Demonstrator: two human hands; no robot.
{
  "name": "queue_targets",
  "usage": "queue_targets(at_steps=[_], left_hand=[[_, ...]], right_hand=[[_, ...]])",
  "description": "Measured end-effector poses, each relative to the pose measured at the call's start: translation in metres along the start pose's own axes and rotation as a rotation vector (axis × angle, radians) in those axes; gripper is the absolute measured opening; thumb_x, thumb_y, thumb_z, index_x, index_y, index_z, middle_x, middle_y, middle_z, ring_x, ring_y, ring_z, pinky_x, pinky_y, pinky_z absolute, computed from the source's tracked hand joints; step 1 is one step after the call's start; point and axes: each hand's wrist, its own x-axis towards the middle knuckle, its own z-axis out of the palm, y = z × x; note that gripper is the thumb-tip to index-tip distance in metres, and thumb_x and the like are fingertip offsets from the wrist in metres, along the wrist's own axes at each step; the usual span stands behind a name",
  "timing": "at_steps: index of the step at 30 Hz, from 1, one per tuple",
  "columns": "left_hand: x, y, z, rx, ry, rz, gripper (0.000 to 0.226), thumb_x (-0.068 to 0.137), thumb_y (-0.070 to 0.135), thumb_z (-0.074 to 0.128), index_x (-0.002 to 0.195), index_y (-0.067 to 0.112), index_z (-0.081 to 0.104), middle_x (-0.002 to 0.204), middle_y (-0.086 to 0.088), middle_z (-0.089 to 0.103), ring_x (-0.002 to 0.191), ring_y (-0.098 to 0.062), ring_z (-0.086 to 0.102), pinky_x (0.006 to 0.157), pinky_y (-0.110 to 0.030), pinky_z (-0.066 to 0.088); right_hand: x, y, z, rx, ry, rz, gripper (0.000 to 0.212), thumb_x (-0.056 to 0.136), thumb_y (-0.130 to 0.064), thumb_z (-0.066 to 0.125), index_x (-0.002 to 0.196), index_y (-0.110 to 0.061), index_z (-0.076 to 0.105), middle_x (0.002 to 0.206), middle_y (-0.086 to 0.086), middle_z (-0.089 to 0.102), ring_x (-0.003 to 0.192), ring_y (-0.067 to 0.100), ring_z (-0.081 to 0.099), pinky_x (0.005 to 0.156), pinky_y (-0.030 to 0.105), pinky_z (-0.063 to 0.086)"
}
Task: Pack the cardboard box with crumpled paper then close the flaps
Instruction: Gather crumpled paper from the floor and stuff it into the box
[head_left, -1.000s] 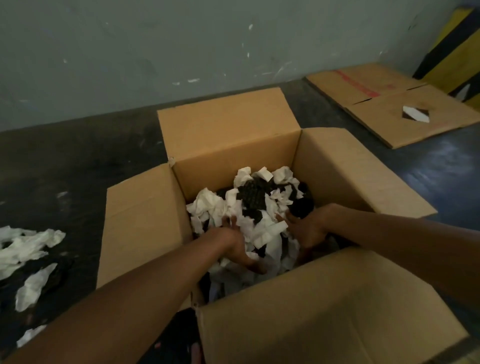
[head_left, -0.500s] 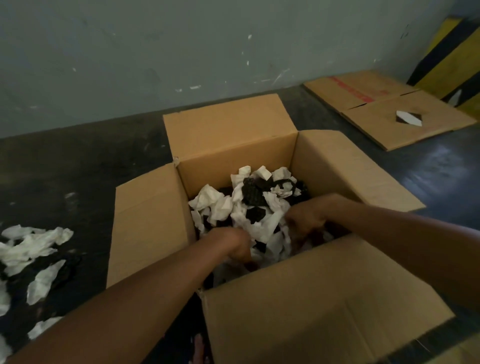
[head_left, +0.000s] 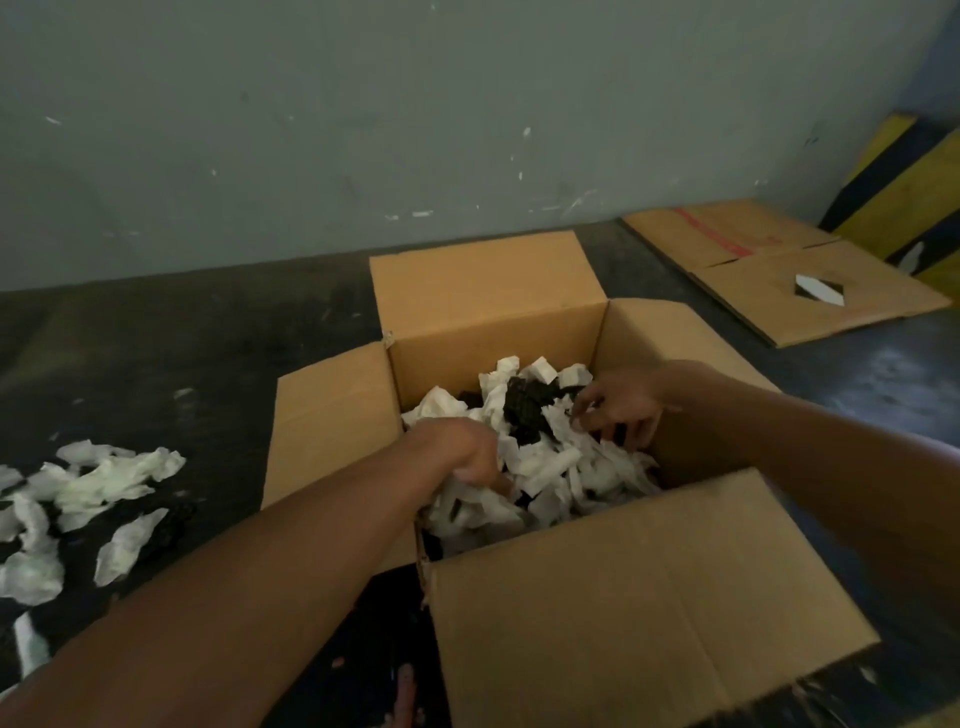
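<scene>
The cardboard box (head_left: 649, 597) stands on the dark floor with all its flaps folded outward. White and black crumpled paper (head_left: 545, 462) fills it nearly up to the rim. My left hand (head_left: 462, 457) is dug into the paper at the box's left side, its fingers curled around a bunch of it. Over the right side of the pile hovers my right hand (head_left: 618, 405), fingers spread and hooked, the tips touching the paper. The near flap hides the bottom of the pile.
Several loose pieces of crumpled paper (head_left: 104, 478) lie on the floor to the left. A flattened cardboard sheet (head_left: 779, 280) lies at the back right, next to a yellow-and-black striped post (head_left: 909, 197). A grey wall (head_left: 363, 130) runs behind the box.
My right hand has come up out of the paper and spread its fingers. My left hand has stayed buried in the pile, curling tighter. The view has shifted slightly.
</scene>
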Motion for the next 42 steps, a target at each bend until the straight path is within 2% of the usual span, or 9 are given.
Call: queue_targets(at_steps=[2,4,6,8,14,18,29,37,42], left_hand=[[-0.014,-0.004,-0.01,-0.043,0.18,0.021,0.055,0.091,0.06,0.05,0.107,0.009,0.061,0.115,-0.01,0.063,0.094,-0.024,0.057,0.079,-0.034,0.048],[-0.032,-0.01,-0.017,-0.066,0.427,0.04,0.048,0.095,0.054,0.044,0.11,0.011,0.06,0.116,-0.011,0.062,0.098,-0.027,0.058,0.078,-0.036,0.048],[-0.051,-0.018,-0.018,-0.037,0.637,0.046,0.051,0.097,0.053,0.038,0.128,0.015,0.053,0.132,-0.01,0.056,0.12,-0.031,0.051,0.096,-0.044,0.043],[-0.07,-0.03,-0.013,-0.011,0.709,0.011,0.058,0.096,0.055,0.033,0.14,0.019,0.043,0.148,-0.009,0.043,0.137,-0.033,0.036,0.11,-0.051,0.029],[-0.148,-0.093,0.028,-0.128,0.73,-0.096,0.063,0.098,0.057,0.026,0.15,0.021,0.028,0.162,-0.009,0.016,0.149,-0.038,0.008,0.118,-0.057,0.012],[-0.211,-0.147,0.075,-0.179,0.715,-0.177,0.065,0.098,0.058,0.027,0.153,0.024,0.02,0.163,-0.007,0.011,0.149,-0.037,0.005,0.119,-0.057,0.009],[-0.354,-0.268,0.226,-0.318,0.709,-0.382,0.067,0.096,0.061,0.032,0.153,0.027,0.02,0.163,-0.006,0.012,0.149,-0.036,0.006,0.119,-0.057,0.013],[-0.392,-0.319,0.372,-0.601,0.563,-0.482,0.088,0.089,0.068,0.042,0.155,0.03,-0.002,0.164,-0.01,-0.008,0.148,-0.04,-0.007,0.118,-0.06,0.008],[-0.386,-0.322,0.442,-0.702,0.466,-0.607,0.112,0.079,0.079,0.045,0.151,0.027,-0.023,0.16,-0.013,-0.024,0.146,-0.044,-0.016,0.117,-0.062,0.001]], right_hand=[[-0.005,-0.008,-0.005,-0.046,0.113,-0.021,0.048,0.093,-0.054,0.05,0.134,-0.03,0.048,0.112,0.0,0.058,0.097,0.023,0.063,0.077,0.035,0.057],[-0.009,-0.02,-0.005,-0.148,0.232,-0.078,0.058,0.095,-0.057,0.042,0.144,-0.027,0.038,0.137,0.002,0.051,0.115,0.024,0.055,0.092,0.035,0.048],[-0.013,-0.035,0.001,-0.185,0.335,-0.12,0.066,0.096,-0.057,0.035,0.151,-0.021,0.024,0.154,0.006,0.033,0.134,0.026,0.041,0.106,0.036,0.035],[-0.018,-0.052,0.008,-0.226,0.427,-0.13,0.07,0.095,-0.06,0.029,0.153,-0.023,0.016,0.159,0.009,0.022,0.143,0.029,0.026,0.112,0.04,0.028],[-0.037,-0.12,0.053,-0.19,0.578,-0.248,0.072,0.092,-0.068,0.025,0.152,-0.033,0.007,0.162,0.007,0.004,0.149,0.029,-0.003,0.118,0.052,0.01],[-0.053,-0.182,0.101,-0.208,0.589,-0.321,0.076,0.087,-0.073,0.025,0.151,-0.037,0.007,0.163,0.003,0.005,0.149,0.029,-0.001,0.115,0.057,0.013],[-0.101,-0.351,0.275,-0.14,0.55,-0.464,0.071,0.092,-0.063,0.039,0.151,-0.038,0.01,0.162,0.007,0.004,0.148,0.03,0.004,0.118,0.049,0.016],[-0.083,-0.379,0.426,-0.09,0.338,-0.462,0.089,0.083,-0.069,0.049,0.148,-0.046,-0.006,0.161,0.004,-0.014,0.147,0.033,-0.011,0.118,0.054,0.01],[-0.058,-0.375,0.467,-0.186,0.287,-0.38,0.109,0.074,-0.076,0.054,0.143,-0.046,-0.025,0.157,0.005,-0.028,0.144,0.036,-0.021,0.117,0.058,0.002]])
